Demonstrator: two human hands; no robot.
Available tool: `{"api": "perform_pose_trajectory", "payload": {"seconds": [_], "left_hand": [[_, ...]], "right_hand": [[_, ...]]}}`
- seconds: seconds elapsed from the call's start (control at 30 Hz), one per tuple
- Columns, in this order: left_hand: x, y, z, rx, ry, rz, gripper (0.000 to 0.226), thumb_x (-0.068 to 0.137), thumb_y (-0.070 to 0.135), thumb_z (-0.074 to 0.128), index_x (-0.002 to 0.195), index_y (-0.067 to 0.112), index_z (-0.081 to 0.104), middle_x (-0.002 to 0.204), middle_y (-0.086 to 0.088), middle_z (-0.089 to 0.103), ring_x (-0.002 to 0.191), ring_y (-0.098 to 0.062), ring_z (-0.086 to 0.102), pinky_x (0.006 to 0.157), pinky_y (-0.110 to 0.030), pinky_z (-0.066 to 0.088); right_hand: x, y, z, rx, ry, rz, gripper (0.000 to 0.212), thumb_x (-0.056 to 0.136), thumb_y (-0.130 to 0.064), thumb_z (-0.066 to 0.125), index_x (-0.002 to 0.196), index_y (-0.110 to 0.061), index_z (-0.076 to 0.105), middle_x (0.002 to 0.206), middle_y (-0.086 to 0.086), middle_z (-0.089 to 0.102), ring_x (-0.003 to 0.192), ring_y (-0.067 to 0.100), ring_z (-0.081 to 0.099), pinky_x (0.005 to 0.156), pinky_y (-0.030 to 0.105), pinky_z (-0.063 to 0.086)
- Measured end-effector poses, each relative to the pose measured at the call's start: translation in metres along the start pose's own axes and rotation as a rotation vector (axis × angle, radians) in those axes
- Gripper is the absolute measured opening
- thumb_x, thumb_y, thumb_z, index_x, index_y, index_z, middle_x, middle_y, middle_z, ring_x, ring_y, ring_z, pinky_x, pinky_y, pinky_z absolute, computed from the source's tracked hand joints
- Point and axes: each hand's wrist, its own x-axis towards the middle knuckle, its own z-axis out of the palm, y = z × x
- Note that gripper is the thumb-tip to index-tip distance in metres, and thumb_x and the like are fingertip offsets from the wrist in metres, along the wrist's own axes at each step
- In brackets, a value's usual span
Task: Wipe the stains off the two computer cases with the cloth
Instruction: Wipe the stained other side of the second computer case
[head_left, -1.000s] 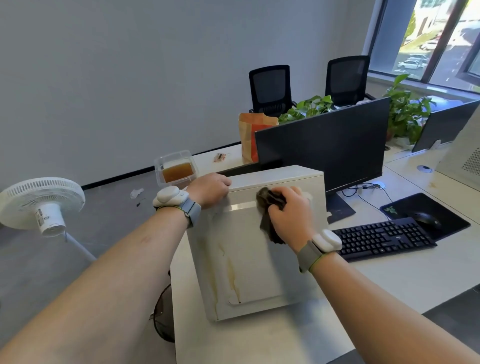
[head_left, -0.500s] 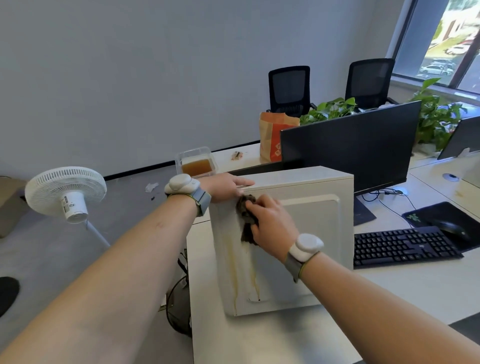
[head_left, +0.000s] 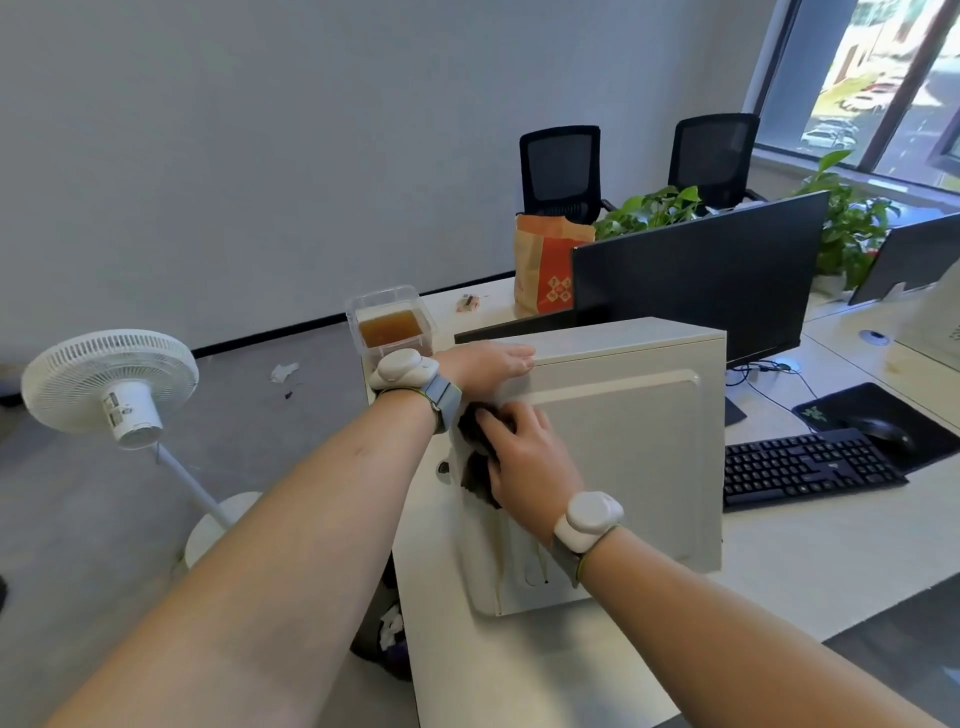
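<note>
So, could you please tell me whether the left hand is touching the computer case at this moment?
Touching. The head view shows the left hand resting flat on the top front edge of the white computer case, fingers lying along it with no gap.

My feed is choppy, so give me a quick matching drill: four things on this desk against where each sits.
Things:
1. dark brown cloth
2. clear plastic tub of brown liquid
3. black keyboard
4. orange paper bag

Places:
A. right of the white computer case
B. far desk edge, left of the black monitor
C. pressed on the case's side panel under the right hand
D. behind the left hand, which rests on the case's top

Pairs: 1-C, 2-D, 3-A, 4-B
</note>
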Motion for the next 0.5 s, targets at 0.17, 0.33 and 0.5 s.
{"api": "perform_pose_trajectory", "payload": {"seconds": [0.17,0.33,0.5], "left_hand": [[0.007,-0.008,0.001,0.185,-0.026,0.032,0.055,0.105,0.056,0.039,0.158,0.042,0.035,0.164,0.009,0.036,0.15,-0.021,0.034,0.122,-0.04,0.026],[0.01,-0.004,0.002,0.177,0.003,0.006,0.05,0.105,0.052,0.039,0.155,0.045,0.039,0.162,0.009,0.039,0.148,-0.021,0.037,0.121,-0.041,0.03],[0.008,-0.002,0.005,0.027,0.065,-0.049,0.043,0.104,0.046,0.048,0.147,0.046,0.052,0.156,0.013,0.047,0.142,-0.018,0.045,0.119,-0.037,0.034]], "right_hand": [[-0.028,0.004,0.036,-0.171,-0.176,0.015,0.038,0.081,-0.017,0.071,0.118,-0.012,0.064,0.104,0.01,0.051,0.083,0.033,0.051,0.053,0.042,0.054],[-0.018,-0.001,0.01,-0.026,0.063,0.065,0.032,0.081,-0.015,0.063,0.114,-0.014,0.065,0.103,0.008,0.053,0.082,0.029,0.052,0.057,0.038,0.052],[-0.007,0.023,0.015,-0.056,-0.041,-0.035,0.04,0.085,-0.013,0.061,0.125,-0.015,0.059,0.106,0.01,0.047,0.088,0.032,0.049,0.061,0.042,0.054]]}}
